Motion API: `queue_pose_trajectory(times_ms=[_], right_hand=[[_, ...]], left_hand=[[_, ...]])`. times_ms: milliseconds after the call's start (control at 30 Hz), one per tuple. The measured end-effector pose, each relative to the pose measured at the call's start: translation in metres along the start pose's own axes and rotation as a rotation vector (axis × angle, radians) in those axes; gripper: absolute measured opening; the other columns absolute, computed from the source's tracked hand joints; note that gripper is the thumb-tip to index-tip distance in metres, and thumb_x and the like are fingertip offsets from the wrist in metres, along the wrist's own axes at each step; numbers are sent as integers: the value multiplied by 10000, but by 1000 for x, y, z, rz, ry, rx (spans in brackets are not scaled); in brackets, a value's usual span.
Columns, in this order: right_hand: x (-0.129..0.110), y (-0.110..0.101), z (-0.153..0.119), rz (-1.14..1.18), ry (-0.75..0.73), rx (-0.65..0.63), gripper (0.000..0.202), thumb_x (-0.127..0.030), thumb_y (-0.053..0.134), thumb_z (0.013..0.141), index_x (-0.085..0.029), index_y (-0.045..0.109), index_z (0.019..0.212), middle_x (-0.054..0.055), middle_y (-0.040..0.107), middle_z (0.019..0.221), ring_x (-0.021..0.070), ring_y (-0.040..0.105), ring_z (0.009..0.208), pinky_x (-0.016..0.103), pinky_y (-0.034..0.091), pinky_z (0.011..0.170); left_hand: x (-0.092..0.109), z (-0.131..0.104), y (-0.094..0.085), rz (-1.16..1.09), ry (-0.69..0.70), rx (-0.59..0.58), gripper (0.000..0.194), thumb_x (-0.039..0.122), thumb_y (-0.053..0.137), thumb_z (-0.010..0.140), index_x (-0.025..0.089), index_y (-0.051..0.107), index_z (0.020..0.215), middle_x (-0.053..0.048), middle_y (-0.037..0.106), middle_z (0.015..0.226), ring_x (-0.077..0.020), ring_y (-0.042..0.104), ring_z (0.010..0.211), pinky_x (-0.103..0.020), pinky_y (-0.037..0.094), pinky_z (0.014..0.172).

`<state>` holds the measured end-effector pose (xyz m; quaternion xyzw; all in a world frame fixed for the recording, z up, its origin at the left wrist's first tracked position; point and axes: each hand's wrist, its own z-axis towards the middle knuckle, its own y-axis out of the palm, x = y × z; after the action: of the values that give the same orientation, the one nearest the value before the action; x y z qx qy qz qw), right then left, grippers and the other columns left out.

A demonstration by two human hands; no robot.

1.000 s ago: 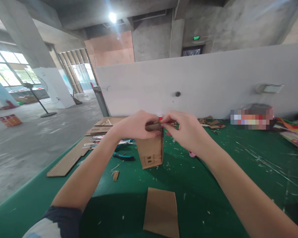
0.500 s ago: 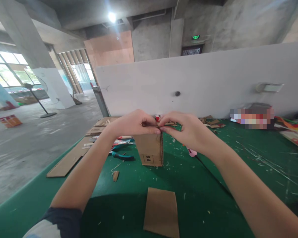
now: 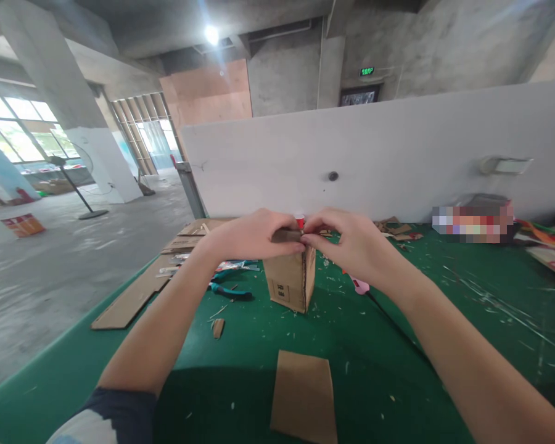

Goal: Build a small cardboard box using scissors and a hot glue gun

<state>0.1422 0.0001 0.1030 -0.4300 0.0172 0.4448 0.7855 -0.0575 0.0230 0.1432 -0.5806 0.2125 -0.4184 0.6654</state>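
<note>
A small upright cardboard box [image 3: 287,285] with dark printed characters stands on the green table, one corner edge turned partly toward me. My left hand [image 3: 266,235] grips its top edge from the left, thumb in front and fingers behind. My right hand [image 3: 340,235] pinches the same top edge at the corner, its fingertips meeting those of the left. The hands cover most of the box's top. Nearer to me, a flat cardboard piece [image 3: 304,394] lies on the table.
Teal-handled pliers [image 3: 231,291] and cardboard sheets [image 3: 132,296] lie to the left. A pink-handled tool [image 3: 361,287] with a black cord lies right of the box. A red and white cup or roll [image 3: 300,220] shows behind the hands. A white partition [image 3: 374,154] stands along the back.
The box has turned a little, so its right side face shows more, and it sits slightly farther right. Both hands stay at its top edge.
</note>
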Motion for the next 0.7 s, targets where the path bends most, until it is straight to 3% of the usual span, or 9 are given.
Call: queue_pose_trajectory(times_ms=[133,333,700], right_hand=[[0,-3,0,8,-18,-24,101,-262,561,846,-228,654,829,11,657,892,154,584,809,290,435,717],[-2,-11,-2,7,-45,-128,203,-241,484,885,-238,656,993,24,649,1014,153,594,853,280,441,726],[0,-11,-2,-6,-14,-146,190,-229,460,893,-240,648,911,10,629,998,129,576,755,259,429,657]], left_hand=[[-3,4,5,-5,-5,-9,331,454,493,846,177,619,976,-35,663,848,-149,570,748,-255,393,652],[-11,2,3,-57,-4,-16,301,418,500,843,172,623,965,-30,661,879,-137,569,758,-245,394,648],[-8,4,6,-23,-23,18,279,407,514,815,163,624,896,-20,638,793,-121,527,680,-241,368,609]])
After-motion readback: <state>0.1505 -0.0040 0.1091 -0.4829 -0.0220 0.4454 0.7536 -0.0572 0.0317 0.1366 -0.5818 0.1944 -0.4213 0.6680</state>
